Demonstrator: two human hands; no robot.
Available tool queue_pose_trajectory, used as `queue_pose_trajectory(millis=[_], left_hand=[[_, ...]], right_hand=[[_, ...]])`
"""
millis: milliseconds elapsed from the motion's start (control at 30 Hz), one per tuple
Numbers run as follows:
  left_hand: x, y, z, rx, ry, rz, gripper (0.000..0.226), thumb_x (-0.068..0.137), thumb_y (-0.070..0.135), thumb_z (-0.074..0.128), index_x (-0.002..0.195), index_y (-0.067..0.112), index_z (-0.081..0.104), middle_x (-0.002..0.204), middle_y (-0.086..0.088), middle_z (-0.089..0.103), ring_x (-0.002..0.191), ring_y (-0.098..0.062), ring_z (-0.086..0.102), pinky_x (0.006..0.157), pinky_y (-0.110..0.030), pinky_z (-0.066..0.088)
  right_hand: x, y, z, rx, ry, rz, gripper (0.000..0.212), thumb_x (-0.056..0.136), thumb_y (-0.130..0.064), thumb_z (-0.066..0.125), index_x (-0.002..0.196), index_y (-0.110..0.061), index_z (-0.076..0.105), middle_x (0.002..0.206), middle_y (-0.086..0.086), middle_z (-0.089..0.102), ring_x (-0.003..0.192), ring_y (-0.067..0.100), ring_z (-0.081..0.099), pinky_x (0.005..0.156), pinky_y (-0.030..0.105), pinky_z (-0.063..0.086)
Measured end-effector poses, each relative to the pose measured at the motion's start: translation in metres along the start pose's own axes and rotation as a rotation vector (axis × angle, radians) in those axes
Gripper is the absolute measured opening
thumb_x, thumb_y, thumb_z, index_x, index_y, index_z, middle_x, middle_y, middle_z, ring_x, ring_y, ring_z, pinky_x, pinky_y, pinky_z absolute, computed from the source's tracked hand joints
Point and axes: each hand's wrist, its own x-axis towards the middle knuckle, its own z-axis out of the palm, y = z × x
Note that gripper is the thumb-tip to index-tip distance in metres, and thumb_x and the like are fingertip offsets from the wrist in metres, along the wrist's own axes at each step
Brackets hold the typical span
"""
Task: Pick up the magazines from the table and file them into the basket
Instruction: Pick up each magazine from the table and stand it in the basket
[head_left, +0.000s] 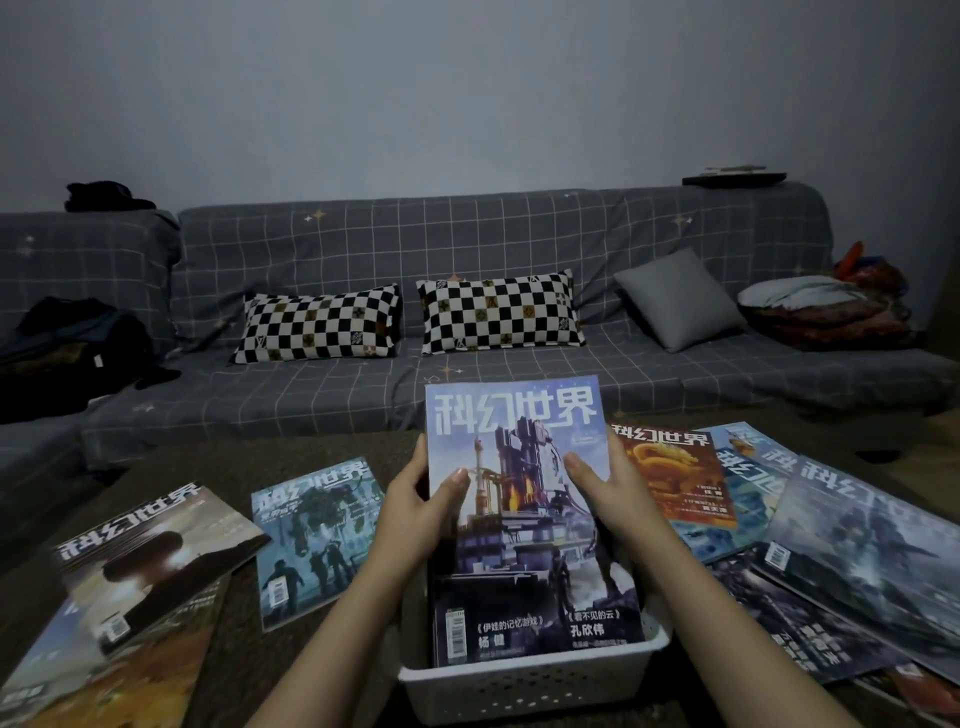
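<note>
Both hands around magazine

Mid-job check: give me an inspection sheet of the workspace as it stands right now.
Surface: dark table, dimly lit.
Job's things: purple-covered magazine upright in the white perforated plastic basket; loose magazines left and right, overlapping.
Clutter: nothing seen.
Grippers: left hand and right hand grip the magazine's edges, fingers behind, thumbs on the cover.
Cables: nothing seen.
Surroundings: grey grid-patterned sofa, two checkered pillows, grey cushion, dark clothes.
</note>
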Motion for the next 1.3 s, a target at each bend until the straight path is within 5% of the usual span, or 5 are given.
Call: queue_pose_trajectory(millis=[200,333,833,1067,1300], left_hand=[[0.003,0.021,-0.009,-0.085,0.078,0.079,0.064,0.087,0.029,0.061,0.145,0.029,0.032,0.135,0.002,0.051,0.110,-0.021,0.060,0.081,-0.042,0.058],[-0.008,0.014,-0.007,-0.046,0.076,0.091,0.067,0.089,0.032,0.058,0.147,0.035,0.024,0.140,0.009,0.044,0.125,-0.020,0.049,0.097,-0.049,0.048],[-0.005,-0.005,0.007,-0.146,0.016,-0.017,0.083,0.073,0.067,0.051,0.143,0.052,0.008,0.151,-0.005,0.030,0.130,-0.031,0.042,0.100,-0.057,0.042],[-0.002,-0.007,0.014,-0.132,0.094,-0.027,0.067,0.092,0.037,0.048,0.148,0.038,0.012,0.142,-0.008,0.039,0.124,-0.033,0.047,0.096,-0.057,0.046],[-0.005,-0.006,0.012,-0.157,0.113,-0.013,0.074,0.082,0.049,0.049,0.147,0.042,0.013,0.142,-0.007,0.038,0.124,-0.033,0.046,0.093,-0.058,0.047]], right_hand=[[-0.003,-0.028,-0.005,0.000,0.084,-0.059,0.090,0.080,-0.052,0.056,0.149,-0.028,0.004,0.154,-0.001,0.023,0.138,0.024,0.029,0.107,0.046,0.030],[-0.010,-0.025,-0.002,0.020,0.038,-0.043,0.097,0.069,-0.061,0.056,0.147,-0.035,0.005,0.147,-0.002,0.037,0.128,0.023,0.044,0.102,0.047,0.042],[-0.017,0.003,0.011,0.131,0.032,0.102,0.068,0.064,-0.060,0.059,0.122,-0.034,0.035,0.105,-0.017,0.057,0.090,-0.003,0.056,0.067,0.014,0.042],[-0.013,0.007,0.015,0.105,0.109,0.141,0.083,0.080,-0.047,0.060,0.145,-0.011,0.023,0.143,0.008,0.042,0.129,0.027,0.043,0.102,0.037,0.038],[-0.019,0.002,0.014,0.181,0.138,0.094,0.079,0.068,-0.050,0.062,0.132,-0.008,0.041,0.123,0.009,0.059,0.110,0.025,0.059,0.095,0.046,0.049]])
